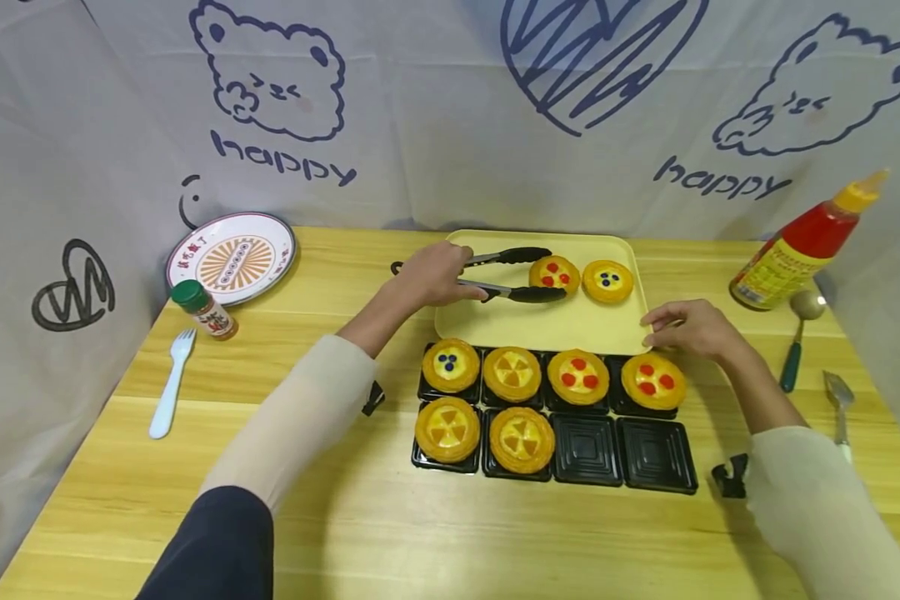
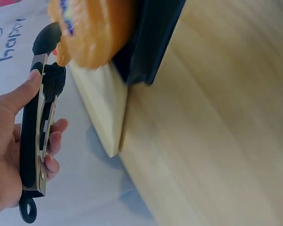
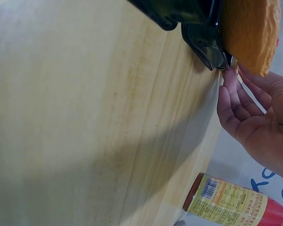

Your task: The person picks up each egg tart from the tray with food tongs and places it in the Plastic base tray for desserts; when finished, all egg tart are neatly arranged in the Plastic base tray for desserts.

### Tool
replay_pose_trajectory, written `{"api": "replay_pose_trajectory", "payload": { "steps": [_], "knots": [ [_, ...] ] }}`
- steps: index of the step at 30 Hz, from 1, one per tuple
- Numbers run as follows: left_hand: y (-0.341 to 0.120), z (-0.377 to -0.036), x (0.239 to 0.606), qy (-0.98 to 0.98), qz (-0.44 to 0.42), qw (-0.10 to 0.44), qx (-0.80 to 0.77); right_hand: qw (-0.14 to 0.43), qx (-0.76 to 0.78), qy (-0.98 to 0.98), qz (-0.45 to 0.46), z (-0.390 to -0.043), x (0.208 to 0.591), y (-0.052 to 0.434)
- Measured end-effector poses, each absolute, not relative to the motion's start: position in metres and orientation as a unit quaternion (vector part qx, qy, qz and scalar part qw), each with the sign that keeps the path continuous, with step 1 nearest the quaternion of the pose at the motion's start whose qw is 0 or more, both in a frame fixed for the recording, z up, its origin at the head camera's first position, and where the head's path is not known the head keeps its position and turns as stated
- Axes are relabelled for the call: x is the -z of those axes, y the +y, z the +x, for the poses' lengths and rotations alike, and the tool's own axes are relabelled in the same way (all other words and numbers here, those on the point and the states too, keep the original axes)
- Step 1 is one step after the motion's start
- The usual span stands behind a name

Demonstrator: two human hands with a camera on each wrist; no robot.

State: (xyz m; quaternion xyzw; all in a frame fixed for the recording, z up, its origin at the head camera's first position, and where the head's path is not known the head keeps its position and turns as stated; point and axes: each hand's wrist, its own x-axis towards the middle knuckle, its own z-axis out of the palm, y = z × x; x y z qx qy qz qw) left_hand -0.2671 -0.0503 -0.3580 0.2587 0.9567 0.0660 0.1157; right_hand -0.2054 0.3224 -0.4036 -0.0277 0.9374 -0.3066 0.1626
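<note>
My left hand (image 1: 437, 275) grips a pair of black-and-steel tongs (image 1: 527, 294), also clear in the left wrist view. The tong heads lie on either side of an egg tart with red toppings (image 1: 554, 275) on a pale yellow tray (image 1: 495, 327). Right of it on the tray is a tart with blue dots (image 1: 608, 282). My right hand (image 1: 693, 327) holds the tray's right edge, thumb and fingers at the rim. In the right wrist view, a tart and black plastic partly cover those fingertips.
In front of the tray are two rows of black square holders (image 1: 587, 450), several bearing tarts; the two at front right are bare. A plate (image 1: 270, 279), seasoning jar (image 1: 213, 317) and blue fork (image 1: 171, 387) lie left. A sauce bottle (image 1: 795, 250), spoon (image 1: 797, 333) and metal fork (image 1: 840, 396) are right.
</note>
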Motion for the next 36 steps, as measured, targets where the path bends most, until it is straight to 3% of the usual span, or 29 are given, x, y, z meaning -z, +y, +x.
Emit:
{"api": "replay_pose_trajectory", "payload": {
  "steps": [6, 15, 27, 36],
  "knots": [
    [-0.063, -0.248, 0.341, 0.949, 0.291, 0.075, -0.092, 0.165, 0.308, 0.937, -0.027, -0.203, 0.405, 0.324],
    [-0.083, -0.191, 0.332, 0.931, 0.346, 0.012, -0.112, 0.165, 0.303, 0.938, -0.023, -0.204, 0.405, 0.324],
    [-0.086, -0.126, 0.331, 0.900, 0.420, 0.041, -0.107, 0.167, 0.303, 0.938, -0.018, -0.206, 0.404, 0.324],
    [-0.071, -0.110, 0.341, 0.883, 0.460, 0.050, -0.076, 0.166, 0.311, 0.935, -0.023, -0.206, 0.405, 0.323]
  ]
}}
